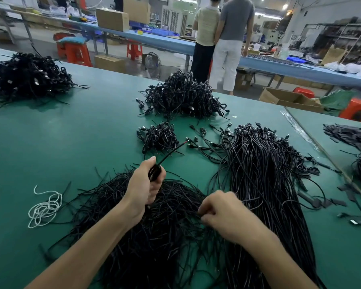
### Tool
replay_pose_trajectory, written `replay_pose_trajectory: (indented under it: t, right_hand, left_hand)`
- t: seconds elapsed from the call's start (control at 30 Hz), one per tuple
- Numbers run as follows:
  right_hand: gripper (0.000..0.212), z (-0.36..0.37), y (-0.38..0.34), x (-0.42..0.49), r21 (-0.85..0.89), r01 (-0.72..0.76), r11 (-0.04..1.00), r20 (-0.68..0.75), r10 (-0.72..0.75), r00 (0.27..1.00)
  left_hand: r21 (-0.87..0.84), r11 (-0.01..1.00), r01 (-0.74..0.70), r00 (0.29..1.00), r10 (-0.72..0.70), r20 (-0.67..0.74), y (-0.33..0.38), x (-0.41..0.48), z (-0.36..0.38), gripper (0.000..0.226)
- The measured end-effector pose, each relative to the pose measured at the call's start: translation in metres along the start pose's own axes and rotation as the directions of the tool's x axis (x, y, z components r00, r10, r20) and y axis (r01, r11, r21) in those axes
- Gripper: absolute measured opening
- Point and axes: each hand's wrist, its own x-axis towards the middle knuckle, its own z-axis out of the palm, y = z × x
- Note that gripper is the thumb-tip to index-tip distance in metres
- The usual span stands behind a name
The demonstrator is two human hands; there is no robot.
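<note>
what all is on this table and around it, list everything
table: one, green, under everything
cable heaps: three, black, far left, centre back, mid-table
long cables: one bundle, black, right of hands
ties: one pile, black, under both hands
string: one tangle, white, left
stools: several, red, floor behind
boxes: several, brown, back tables and floor
people: two, standing at back table
left hand: one, grips coiled black cable
right hand: one, fingers curled in ties

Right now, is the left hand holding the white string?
No, the left hand grips a black cable; the white string lies apart.
</note>
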Motion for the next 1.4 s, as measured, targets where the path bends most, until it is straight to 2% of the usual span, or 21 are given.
replay_pose_trajectory:
  t: [0.1, 0.17, 0.2, 0.23, 0.3, 0.37, 0.43, 0.5, 0.6, 0.73, 0.8, 0.87, 0.93, 1.03, 1.13, 1.23, 1.33, 1.4]
  right_hand:
    - [0.011, -0.019, 0.0, -0.001, 0.24, 0.096, 0.966, -0.292, -0.022, 0.956]
    - [0.017, -0.025, -0.009, -0.003, 0.449, 0.249, 0.858, -0.484, 0.0, 0.875]
    - [0.018, -0.026, -0.016, -0.004, 0.539, 0.318, 0.78, -0.533, 0.024, 0.846]
    - [0.017, -0.025, -0.023, -0.005, 0.6, 0.363, 0.713, -0.552, 0.042, 0.833]
    - [0.016, -0.021, -0.036, -0.008, 0.645, 0.412, 0.643, -0.545, 0.009, 0.839]
    - [0.024, -0.02, -0.045, -0.013, 0.633, 0.444, 0.634, -0.513, -0.086, 0.854]
    - [0.032, -0.021, -0.047, -0.017, 0.565, 0.439, 0.699, -0.476, -0.158, 0.865]
    - [0.028, -0.022, -0.047, -0.02, 0.436, 0.415, 0.798, -0.44, -0.214, 0.872]
    - [0.024, -0.025, -0.048, -0.023, 0.326, 0.396, 0.858, -0.415, -0.246, 0.876]
    - [0.014, -0.019, -0.053, -0.024, 0.415, 0.371, 0.831, -0.496, -0.135, 0.858]
    - [0.012, -0.013, -0.054, -0.022, 0.377, 0.325, 0.867, -0.532, -0.084, 0.842]
    - [0.009, -0.008, -0.053, -0.021, 0.274, 0.3, 0.914, -0.568, -0.098, 0.817]
    - [0.007, -0.004, -0.053, -0.021, 0.141, 0.317, 0.938, -0.584, -0.18, 0.792]
    - [0.008, -0.005, -0.054, -0.024, -0.222, 0.328, 0.918, -0.54, -0.396, 0.743]
    - [0.02, -0.011, -0.053, -0.026, -0.45, 0.342, 0.825, -0.398, -0.528, 0.75]
    - [0.009, -0.019, -0.052, -0.027, -0.597, 0.415, 0.686, -0.282, -0.664, 0.692]
    - [0.018, -0.029, -0.049, -0.026, -0.654, 0.48, 0.585, -0.166, -0.729, 0.664]
    - [0.013, -0.033, -0.044, -0.024, -0.56, 0.533, 0.634, -0.138, -0.706, 0.695]
  left_hand:
    - [0.021, 0.999, -0.029, 0.998, 0.027, 0.063, 0.005, -0.006, 0.005, 0.064]
    - [0.078, 0.995, -0.069, 0.991, 0.059, 0.12, 0.005, -0.011, 0.012, 0.061]
    - [0.105, 0.989, -0.102, 0.985, 0.085, 0.151, 0.005, -0.014, 0.016, 0.056]
    - [0.119, 0.983, -0.138, 0.977, 0.116, 0.179, 0.006, -0.016, 0.02, 0.045]
    - [0.096, 0.976, -0.197, 0.96, 0.173, 0.22, 0.008, -0.022, 0.027, 0.024]
    - [0.045, 0.966, -0.256, 0.943, 0.24, 0.232, 0.009, -0.024, 0.03, 0.029]
    - [0.023, 0.943, -0.333, 0.919, 0.319, 0.231, 0.009, -0.024, 0.031, 0.035]
    - [0.044, 0.92, -0.389, 0.905, 0.374, 0.203, 0.011, -0.026, 0.032, 0.04]
    - [0.031, 0.932, -0.361, 0.923, 0.352, 0.156, 0.012, -0.026, 0.031, 0.049]
    - [-0.048, 0.95, -0.308, 0.946, 0.311, 0.088, 0.007, -0.025, 0.034, 0.057]
    - [-0.058, 0.949, -0.311, 0.949, 0.313, 0.027, 0.004, -0.023, 0.036, 0.057]
    - [-0.047, 0.954, -0.296, 0.955, 0.295, -0.025, 0.002, -0.02, 0.037, 0.059]
    - [-0.033, 0.962, -0.273, 0.962, 0.271, -0.042, -0.001, -0.015, 0.034, 0.061]
    - [0.011, 0.975, -0.222, 0.975, 0.222, -0.023, -0.005, -0.013, 0.032, 0.075]
    - [0.043, 0.99, -0.131, 0.991, 0.132, -0.007, -0.006, -0.011, 0.034, 0.069]
    - [0.03, 0.997, 0.07, 0.994, -0.073, 0.082, -0.008, -0.01, 0.032, 0.051]
    - [0.129, 0.937, 0.325, 0.904, -0.348, 0.248, -0.007, -0.013, 0.029, 0.033]
    - [0.165, 0.877, 0.451, 0.814, -0.48, 0.327, -0.006, -0.015, 0.029, 0.049]
